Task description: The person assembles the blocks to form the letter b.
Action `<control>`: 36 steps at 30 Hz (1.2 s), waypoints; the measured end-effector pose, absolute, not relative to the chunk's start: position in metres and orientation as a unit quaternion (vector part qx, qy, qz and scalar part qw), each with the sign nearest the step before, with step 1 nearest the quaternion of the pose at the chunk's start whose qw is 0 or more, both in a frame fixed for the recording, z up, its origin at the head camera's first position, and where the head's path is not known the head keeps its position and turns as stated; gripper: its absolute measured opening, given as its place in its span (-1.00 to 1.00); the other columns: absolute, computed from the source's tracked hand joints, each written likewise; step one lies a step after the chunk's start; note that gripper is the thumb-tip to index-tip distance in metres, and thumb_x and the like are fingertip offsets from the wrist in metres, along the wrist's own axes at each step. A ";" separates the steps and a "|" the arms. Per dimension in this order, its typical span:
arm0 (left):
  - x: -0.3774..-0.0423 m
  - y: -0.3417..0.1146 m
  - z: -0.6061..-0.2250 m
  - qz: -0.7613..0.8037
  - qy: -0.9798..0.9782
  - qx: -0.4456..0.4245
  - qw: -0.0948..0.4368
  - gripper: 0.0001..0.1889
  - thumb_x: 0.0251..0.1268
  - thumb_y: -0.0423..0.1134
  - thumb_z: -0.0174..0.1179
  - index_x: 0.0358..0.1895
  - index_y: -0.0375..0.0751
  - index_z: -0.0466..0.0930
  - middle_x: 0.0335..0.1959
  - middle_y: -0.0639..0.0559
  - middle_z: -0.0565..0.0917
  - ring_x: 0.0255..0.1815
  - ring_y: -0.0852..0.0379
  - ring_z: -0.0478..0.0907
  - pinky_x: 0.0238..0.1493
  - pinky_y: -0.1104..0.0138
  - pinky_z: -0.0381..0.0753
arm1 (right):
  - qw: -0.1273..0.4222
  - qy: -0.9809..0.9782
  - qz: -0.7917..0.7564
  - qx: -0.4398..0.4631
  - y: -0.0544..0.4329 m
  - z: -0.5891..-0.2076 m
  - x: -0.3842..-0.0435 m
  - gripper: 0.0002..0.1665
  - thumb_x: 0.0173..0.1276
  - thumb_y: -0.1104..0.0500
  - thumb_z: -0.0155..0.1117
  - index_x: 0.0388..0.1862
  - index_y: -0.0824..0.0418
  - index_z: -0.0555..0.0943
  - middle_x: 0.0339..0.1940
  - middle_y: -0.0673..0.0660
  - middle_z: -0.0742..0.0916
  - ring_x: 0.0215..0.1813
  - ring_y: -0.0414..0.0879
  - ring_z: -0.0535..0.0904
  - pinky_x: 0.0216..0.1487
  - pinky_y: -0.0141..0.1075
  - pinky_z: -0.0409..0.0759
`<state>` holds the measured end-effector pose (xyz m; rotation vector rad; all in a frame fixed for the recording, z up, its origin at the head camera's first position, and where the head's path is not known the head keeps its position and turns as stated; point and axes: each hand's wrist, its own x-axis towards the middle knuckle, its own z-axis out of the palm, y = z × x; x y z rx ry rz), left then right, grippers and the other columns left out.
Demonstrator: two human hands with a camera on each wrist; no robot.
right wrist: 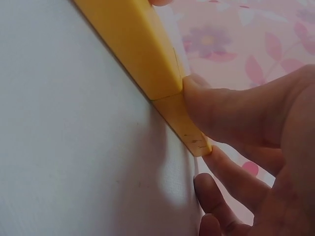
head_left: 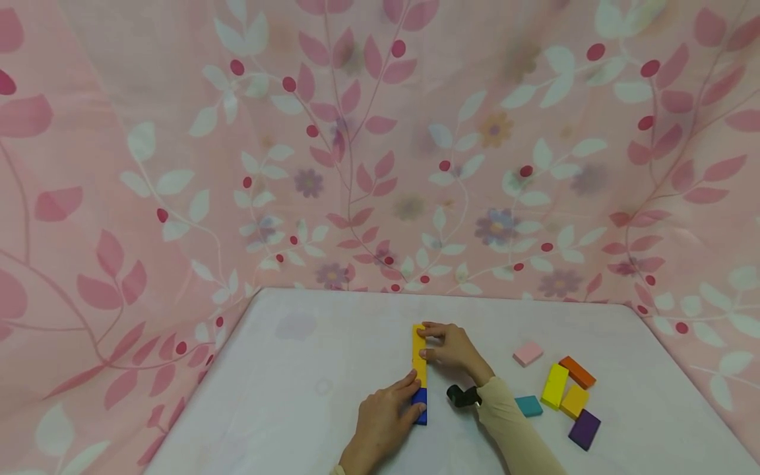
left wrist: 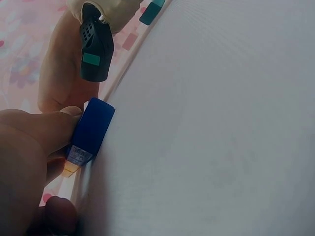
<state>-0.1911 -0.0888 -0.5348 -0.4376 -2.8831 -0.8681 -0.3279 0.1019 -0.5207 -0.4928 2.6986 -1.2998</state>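
Note:
Two yellow blocks and a blue block (head_left: 419, 406) stand end to end in a straight row on the white table. The blue one forms the near end. My left hand (head_left: 382, 415) grips the blue block, its thumb on the blue side and a fingertip near the joint with the near yellow block (head_left: 420, 375). In the left wrist view the blue block (left wrist: 93, 125) shows at the fingers. My right hand (head_left: 452, 349) holds the far yellow block (head_left: 418, 338); in the right wrist view its thumb (right wrist: 206, 105) touches the side by the seam between the yellow blocks.
On the right lie a pink block (head_left: 528, 353), an orange block (head_left: 577, 373), a bright yellow block (head_left: 555, 386), a darker yellow block (head_left: 574, 401), a purple block (head_left: 584, 429) and a teal block (head_left: 529, 406). A black device (head_left: 462, 396) sits at my right wrist. Floral cloth hangs behind the table.

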 end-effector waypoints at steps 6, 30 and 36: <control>-0.192 -0.089 -0.537 -0.286 -0.946 -0.145 0.052 -0.51 0.45 0.09 0.37 0.34 0.02 0.69 0.45 0.26 0.60 0.29 0.01 0.71 -0.09 0.14 0.78 | 0.055 0.891 -0.418 -0.169 0.102 -0.523 -0.328 -0.42 0.27 0.18 0.63 0.28 0.15 0.74 0.50 0.09 0.64 0.61 0.24 0.42 0.62 0.28 0.24; -0.194 -0.090 -0.541 -0.279 -0.944 -0.160 0.076 -0.52 0.45 0.05 0.37 0.34 -0.01 0.70 0.44 0.22 0.61 0.27 0.01 0.72 -0.18 0.21 0.78 | 0.057 0.889 -0.401 -0.215 0.106 -0.524 -0.329 -0.40 0.36 0.16 0.56 0.37 0.18 0.67 0.57 0.15 0.57 0.64 0.23 0.38 0.63 0.28 0.24; -0.194 -0.089 -0.541 -0.283 -0.946 -0.151 0.056 -0.51 0.46 0.09 0.35 0.36 0.02 0.69 0.46 0.25 0.59 0.30 0.02 0.70 -0.13 0.18 0.78 | 0.059 0.887 -0.405 -0.213 0.107 -0.525 -0.328 -0.39 0.36 0.16 0.56 0.38 0.18 0.67 0.57 0.15 0.57 0.64 0.24 0.37 0.62 0.29 0.23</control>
